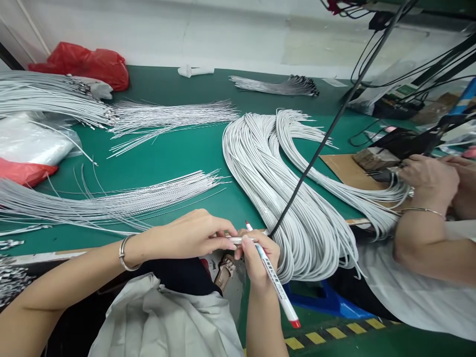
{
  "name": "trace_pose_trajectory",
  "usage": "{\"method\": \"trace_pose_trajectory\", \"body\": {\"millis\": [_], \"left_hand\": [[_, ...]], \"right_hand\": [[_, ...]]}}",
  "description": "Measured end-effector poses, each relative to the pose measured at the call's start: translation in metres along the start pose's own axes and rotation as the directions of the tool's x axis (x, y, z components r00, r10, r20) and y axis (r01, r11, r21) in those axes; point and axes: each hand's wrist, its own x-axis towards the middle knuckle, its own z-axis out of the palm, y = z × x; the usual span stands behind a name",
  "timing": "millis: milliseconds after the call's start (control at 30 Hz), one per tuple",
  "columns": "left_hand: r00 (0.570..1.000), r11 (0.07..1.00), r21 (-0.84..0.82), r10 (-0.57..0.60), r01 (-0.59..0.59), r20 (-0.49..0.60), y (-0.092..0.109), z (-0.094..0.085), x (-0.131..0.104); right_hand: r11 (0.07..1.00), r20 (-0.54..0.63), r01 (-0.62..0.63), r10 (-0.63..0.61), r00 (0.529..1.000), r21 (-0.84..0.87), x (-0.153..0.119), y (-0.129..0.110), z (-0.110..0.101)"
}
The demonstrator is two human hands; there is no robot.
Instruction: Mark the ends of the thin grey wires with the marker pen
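Head camera: on your head, facing forward and down, the only view.
Left hand (197, 234) and right hand (256, 267): close beneath you, low near the centre.
Desk (163, 161): seen from above its front edge.
Wall (223, 34): farthest, across the top.

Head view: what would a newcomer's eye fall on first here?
First, the big bundle of pale cables right of centre, curving over the near edge of the green table. Next, the red-ended white marker in the right hand, beside the left hand at lower centre. Then the bright red bag at the back left.
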Motion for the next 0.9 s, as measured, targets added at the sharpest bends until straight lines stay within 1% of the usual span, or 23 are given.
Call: {"method": "trace_pose_trajectory", "body": {"millis": [100, 233, 333, 400, 433, 533, 633, 767, 900], "left_hand": [[0.999, 1.0, 0.022, 0.02, -0.019, -0.032, 0.0, 0.002, 0.001], [0.999, 0.999, -0.031, 0.006, -0.008, -0.04, -0.002, 0.001, 0.003], [0.994, 0.996, 0.033, 0.086, -0.084, -0.062, 0.0, 0.0, 0.003], [0.986, 0.986, 0.088, 0.15, -0.143, -0.073, 0.003, -0.001, 0.001], [0.984, 0.983, 0.095, 0.163, -0.156, -0.07, 0.004, -0.002, 0.0], [0.986, 0.984, 0.092, 0.158, -0.152, -0.058, 0.005, -0.003, -0.002], [0.989, 0.985, 0.107, 0.144, -0.138, -0.042, 0.003, -0.003, -0.003], [0.992, 0.984, 0.129, 0.123, -0.119, -0.02, 0.0, -0.001, 0.0], [0.995, 0.993, 0.087, 0.08, -0.074, -0.061, 0.002, -0.001, 0.001]], "right_hand": [[1.0, 0.031, -0.007, 0.007, 0.999, -0.003, 0.0, 0.0, -0.001], [1.0, 0.027, -0.002, 0.002, 1.0, 0.005, 0.002, -0.001, 0.0], [0.999, 0.01, -0.006, 0.005, 1.0, 0.041, 0.003, -0.001, 0.002], [0.999, 0.021, -0.002, 0.0, 1.0, 0.052, 0.002, 0.001, 0.002], [0.999, 0.031, -0.002, 0.001, 1.0, 0.05, 0.002, 0.002, 0.001], [1.0, 0.05, -0.013, 0.011, 0.999, 0.028, 0.001, 0.002, -0.002], [1.0, 0.045, -0.008, 0.007, 0.999, 0.01, 0.002, 0.0, -0.002], [1.0, -0.036, 0.006, -0.006, 0.999, -0.002, 0.004, -0.007, 0.004], [0.999, -0.128, -0.041, 0.037, 0.991, -0.032, 0.004, -0.009, 0.007]]}}
